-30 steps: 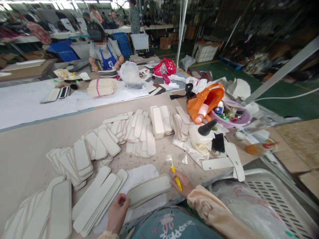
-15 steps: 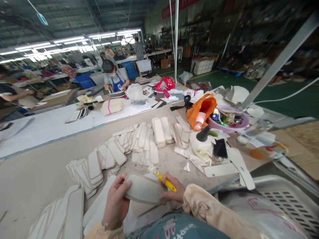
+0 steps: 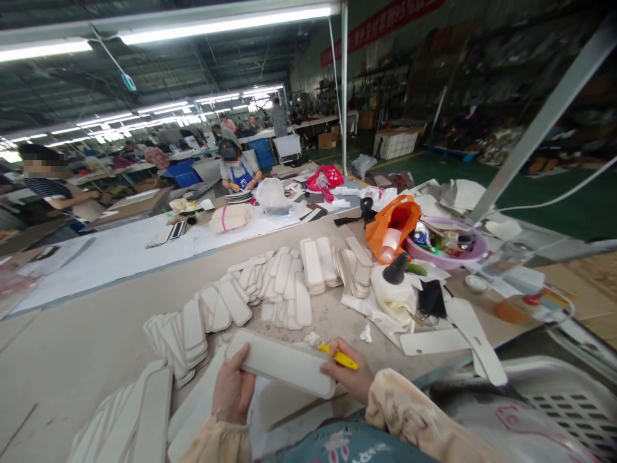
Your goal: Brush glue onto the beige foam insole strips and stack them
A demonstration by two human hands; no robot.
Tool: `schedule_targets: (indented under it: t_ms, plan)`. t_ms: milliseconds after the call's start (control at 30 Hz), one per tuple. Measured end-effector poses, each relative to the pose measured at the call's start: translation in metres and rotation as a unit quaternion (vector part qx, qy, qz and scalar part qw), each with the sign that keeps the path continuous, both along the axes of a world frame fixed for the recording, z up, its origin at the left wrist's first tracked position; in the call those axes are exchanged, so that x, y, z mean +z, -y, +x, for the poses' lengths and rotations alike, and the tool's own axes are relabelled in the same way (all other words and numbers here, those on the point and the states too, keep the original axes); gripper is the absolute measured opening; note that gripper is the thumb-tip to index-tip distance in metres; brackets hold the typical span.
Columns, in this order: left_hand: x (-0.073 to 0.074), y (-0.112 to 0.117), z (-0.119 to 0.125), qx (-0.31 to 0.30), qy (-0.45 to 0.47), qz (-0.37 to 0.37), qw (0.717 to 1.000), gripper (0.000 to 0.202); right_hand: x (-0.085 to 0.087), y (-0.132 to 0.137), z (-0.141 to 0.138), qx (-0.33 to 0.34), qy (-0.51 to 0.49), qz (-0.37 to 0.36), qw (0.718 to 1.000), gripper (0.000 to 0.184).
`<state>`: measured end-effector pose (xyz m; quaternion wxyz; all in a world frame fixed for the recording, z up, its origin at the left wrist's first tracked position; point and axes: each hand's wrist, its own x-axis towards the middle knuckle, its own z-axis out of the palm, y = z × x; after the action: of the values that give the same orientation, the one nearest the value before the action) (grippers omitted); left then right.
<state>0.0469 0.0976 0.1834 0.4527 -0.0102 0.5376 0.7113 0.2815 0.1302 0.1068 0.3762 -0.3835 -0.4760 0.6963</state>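
Observation:
A pale, flat panel with rounded ends (image 3: 284,363) is held up in front of me, just above the table. My left hand (image 3: 234,389) is closed on its left end, thumb on top. At its right end, my right hand (image 3: 351,373) pinches the panel while also gripping a yellow-handled brush (image 3: 344,358). White material clings around the brush's head, which points left beyond the panel's far edge. Under the panel lies a larger pale sheet (image 3: 270,406). Fanned stacks of similar panels (image 3: 193,325) spread to the left and ahead, with longer pieces (image 3: 149,411) near my left forearm.
On the right stand a white container with a dark cone top (image 3: 394,283), an orange bag (image 3: 393,225) and a purple basin (image 3: 453,257). A slotted plastic basket (image 3: 569,411) is at lower right. Co-workers sit and stand beyond the white-covered table (image 3: 120,257).
The panel has gone from bowed to flat, its face turned more toward me. Both hands still hold it, and the brush remains in my right hand. My view has tilted up slightly.

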Motion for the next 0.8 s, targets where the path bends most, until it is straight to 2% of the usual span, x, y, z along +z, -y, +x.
schedule_targets:
  t_ms: [133, 333, 567, 700, 800]
  plan:
    - [-0.002, -0.001, 0.005, 0.002, 0.001, -0.001, 1.0, 0.027, -0.002, 0.0, 0.005, 0.007, 0.008, 0.021, 1.0, 0.03]
    - [-0.001, 0.002, 0.007, -0.014, 0.008, 0.035, 0.999, 0.037, -0.001, 0.0, 0.011, 0.009, 0.046, 0.043, 0.998, 0.028]
    - [-0.005, 0.004, 0.005, -0.019, 0.008, 0.043, 0.999, 0.035, 0.0, -0.003, 0.01, 0.016, 0.058, 0.06, 0.996, 0.029]
    - [-0.006, 0.003, 0.003, -0.034, 0.004, 0.045, 0.998, 0.039, 0.001, -0.003, 0.007, -0.011, 0.072, 0.07, 0.995, 0.031]
    - [-0.009, 0.001, 0.0, -0.023, -0.001, 0.036, 0.999, 0.039, 0.004, -0.004, 0.006, -0.016, 0.07, 0.073, 0.995, 0.033]
